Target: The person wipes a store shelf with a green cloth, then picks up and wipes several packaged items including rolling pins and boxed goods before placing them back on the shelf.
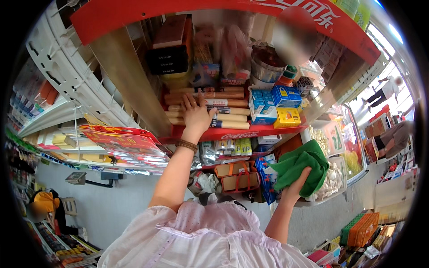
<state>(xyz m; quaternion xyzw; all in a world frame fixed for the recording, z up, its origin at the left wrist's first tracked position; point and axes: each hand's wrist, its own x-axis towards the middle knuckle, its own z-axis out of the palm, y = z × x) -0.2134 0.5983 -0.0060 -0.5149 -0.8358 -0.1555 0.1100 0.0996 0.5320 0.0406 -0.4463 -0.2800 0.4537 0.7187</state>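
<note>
My left hand (197,115), with a brown braided bracelet at the wrist, lies spread over several wooden rolling pins (234,118) stacked on a red shelf (214,135). Its fingers rest on them; whether any is gripped does not show. Off to the right, in front of the shelf, my right hand (296,187) holds a bunched green cloth (301,164). Right of the rolling pins stand blue and white boxes (263,106), a blue box (286,96) and a yellow box (287,117). Behind the pins are plastic-wrapped goods (234,53) and a dark box (167,60).
Garlic bulbs fill a clear bin (330,179) beside the green cloth. Cans (233,146) and bags stand below the shelf. Red packets (124,144) hang at the left. One person (47,204) is low at the far left; others are at the far right. Crates (363,227) sit lower right.
</note>
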